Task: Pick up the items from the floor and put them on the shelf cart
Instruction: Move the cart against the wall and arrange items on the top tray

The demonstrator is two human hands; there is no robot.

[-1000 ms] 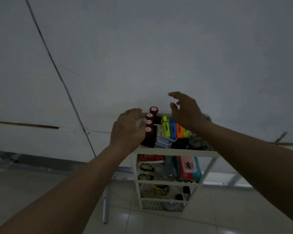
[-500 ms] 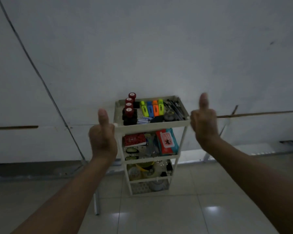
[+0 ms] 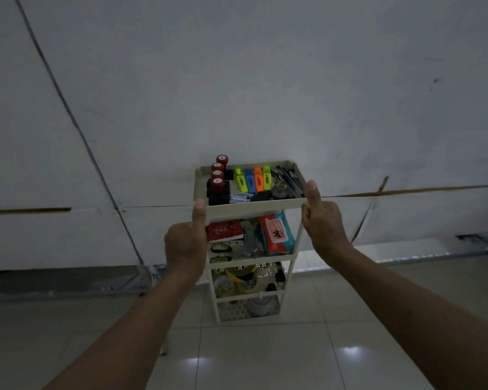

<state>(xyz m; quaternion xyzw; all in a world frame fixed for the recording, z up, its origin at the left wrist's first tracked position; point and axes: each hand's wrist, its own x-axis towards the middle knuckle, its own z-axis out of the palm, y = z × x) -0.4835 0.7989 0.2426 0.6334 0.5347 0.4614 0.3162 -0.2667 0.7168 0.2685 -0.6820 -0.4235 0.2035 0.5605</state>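
1. Fists first: the left hand (image 3: 185, 244) sits just left of frame centre with its fingers curled into the palm and thumb straight up, holding nothing. The right hand (image 3: 323, 220), right of centre, makes the same thumbs-up, also with nothing in it.

2. Between the two hands, at mid-frame, stands the shelf cart (image 3: 254, 206), a pale, narrow rack with several tiers against the wall (image 3: 265, 80). Both thumbs overlap its top tray corners as seen from here; whether they touch it I cannot tell.

3. On the top tray, red-capped rolls (image 3: 218, 175) stand stacked at the left, highlighters (image 3: 253, 180) lie in a row in the middle, and dark pens (image 3: 289, 178) lie at the right. Lower tiers hold a red box (image 3: 224, 230) and a wipes packet (image 3: 276, 233), with tape rolls below.

4. Floor tiles (image 3: 251, 356) in the lower frame show no loose items, so the job looks finished.

5. Risk, as I judge it: the tall stack of rolls sits near the tray's left edge, and a knock to the light cart from either hand could topple it back onto the floor.
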